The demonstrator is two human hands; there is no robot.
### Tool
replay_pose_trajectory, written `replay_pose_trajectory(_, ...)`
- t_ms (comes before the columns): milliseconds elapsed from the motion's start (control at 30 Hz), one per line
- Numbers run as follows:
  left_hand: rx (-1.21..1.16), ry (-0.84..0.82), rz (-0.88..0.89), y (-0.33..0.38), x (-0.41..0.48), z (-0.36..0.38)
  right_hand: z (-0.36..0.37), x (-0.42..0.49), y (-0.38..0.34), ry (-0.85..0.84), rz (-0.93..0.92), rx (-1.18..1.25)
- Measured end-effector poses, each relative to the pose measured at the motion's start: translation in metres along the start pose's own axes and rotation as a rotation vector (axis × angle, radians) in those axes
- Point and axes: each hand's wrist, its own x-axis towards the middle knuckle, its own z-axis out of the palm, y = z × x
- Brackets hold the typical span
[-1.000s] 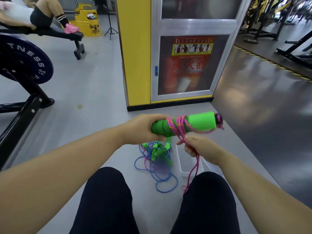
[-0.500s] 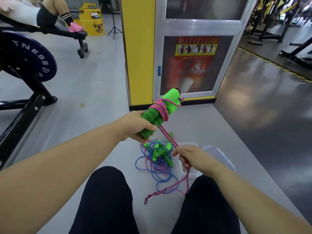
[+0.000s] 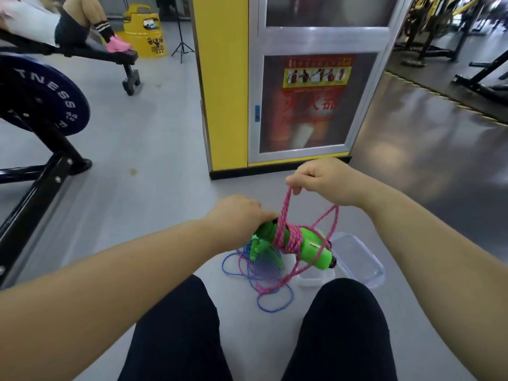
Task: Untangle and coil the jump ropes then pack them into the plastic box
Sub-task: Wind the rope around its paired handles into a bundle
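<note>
Left hand grips green handles; right hand, now raised above them from below, pinches pink rope, adding another wrap. Blue rope, plastic box beneath hands: unpacked.

Green foam handles wrapped in pink rope, above a blue rope tangle beside the clear plastic box

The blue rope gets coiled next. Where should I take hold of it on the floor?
By its green handles, coming down from above: they seem to stick up, while the blue rope loops lie loose around them, crossed with pink rope.
</note>
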Motion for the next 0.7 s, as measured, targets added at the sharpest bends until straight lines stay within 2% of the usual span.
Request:
replay_pose_trajectory(33, -0.017, 0.012, 0.052, 0.001, -0.003, -0.001, -0.002, 0.002, 0.009, -0.031, -0.003, -0.026)
replay_pose_trajectory(133, -0.196, 0.090, 0.084, 0.001, -0.009, -0.005, 0.008, -0.005, 0.030, -0.086, 0.048, 0.197)
replay_pose_trajectory(200, -0.281, 0.140, 0.094, 0.000, -0.011, -0.006, 0.019, -0.011, 0.044, -0.098, 0.103, 0.263)
replay_pose_trajectory(333, -0.334, 0.141, 0.164, -0.007, -0.014, -0.002, 0.037, -0.024, 0.068, -0.188, 0.206, 0.330)
replay_pose_trajectory(400, -0.411, 0.143, 0.172, -0.009, -0.014, -0.002, 0.047, -0.033, 0.075, -0.190, 0.258, 0.451)
replay_pose_trajectory(433, -0.478, 0.139, 0.166, -0.011, -0.014, -0.002, 0.050, -0.039, 0.076, -0.159, 0.247, 0.521)
replay_pose_trajectory(533, -0.762, 0.148, 0.134, -0.015, -0.014, 0.001, 0.066, -0.049, 0.081, -0.166, 0.135, 0.396)
replay_pose_trajectory(633, -1.011, 0.135, 0.011, -0.013, -0.013, 0.004, 0.086, -0.050, 0.076, -0.181, 0.212, 0.416)
replay_pose_trajectory(700, -1.060, 0.138, -0.095, -0.012, -0.007, 0.007, 0.099, -0.052, 0.070, -0.186, 0.267, 0.437)
